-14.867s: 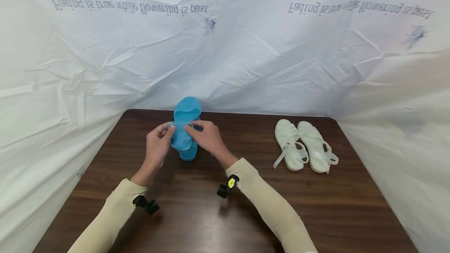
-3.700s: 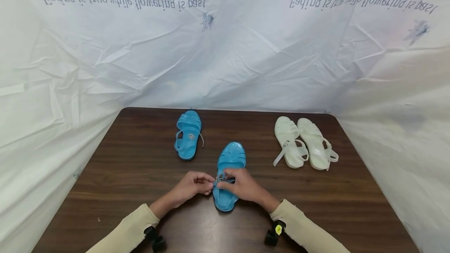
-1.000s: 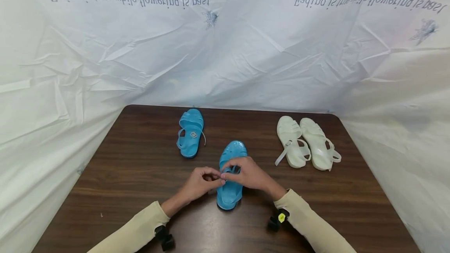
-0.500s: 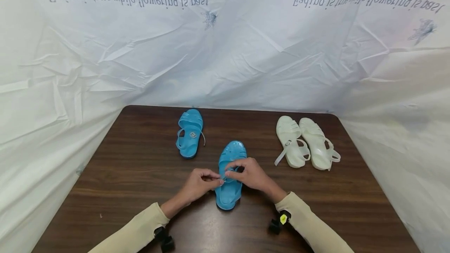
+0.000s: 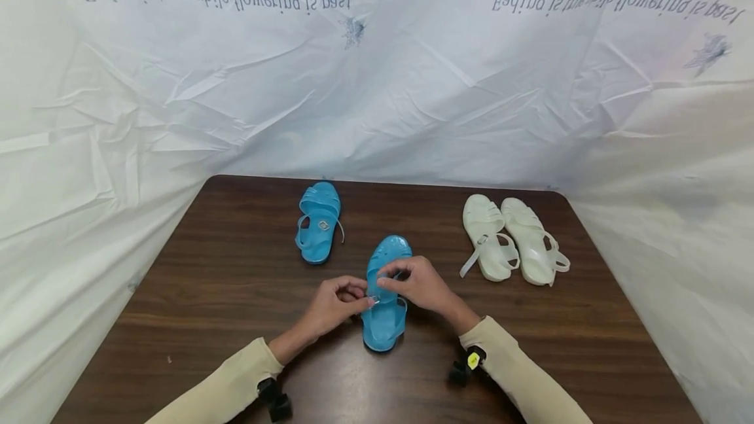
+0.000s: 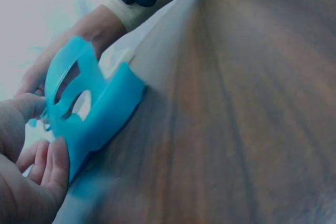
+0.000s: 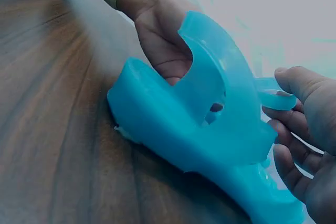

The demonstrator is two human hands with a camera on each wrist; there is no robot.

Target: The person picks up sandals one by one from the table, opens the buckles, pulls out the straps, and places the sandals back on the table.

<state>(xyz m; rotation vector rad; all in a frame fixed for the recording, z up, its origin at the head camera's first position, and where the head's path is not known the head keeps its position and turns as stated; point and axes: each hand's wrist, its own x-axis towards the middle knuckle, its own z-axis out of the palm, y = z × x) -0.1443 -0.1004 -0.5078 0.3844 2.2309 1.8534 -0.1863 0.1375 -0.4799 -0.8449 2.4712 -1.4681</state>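
Note:
A blue jelly sandal [image 5: 384, 329] lies toe away on the table, between both hands. At its left side my left hand [image 5: 336, 306] pinches the ankle strap by the small metal buckle [image 5: 374, 299]. In the left wrist view the thumb is at the buckle, and the curled fingers lie against the sandal's side. My right hand [image 5: 421, 283] is over the sandal's middle. The right wrist view shows the loose strap end [image 7: 278, 100] pinched between its thumb and index finger. Whether the strap passes through the buckle is hard to tell.
A second blue sandal [image 5: 318, 244] stands at the back left, its thin strap sticking out to the right. Two white sandals [image 5: 497, 270] [image 5: 536, 267] sit side by side at the back right. A white printed sheet [image 5: 377, 84] hangs behind the dark wooden table [image 5: 235, 267].
Earlier both hands worked on a blue sandal at the back; now one stands there and the hands are on the nearer one. Lately the right hand has drawn slightly away from the buckle.

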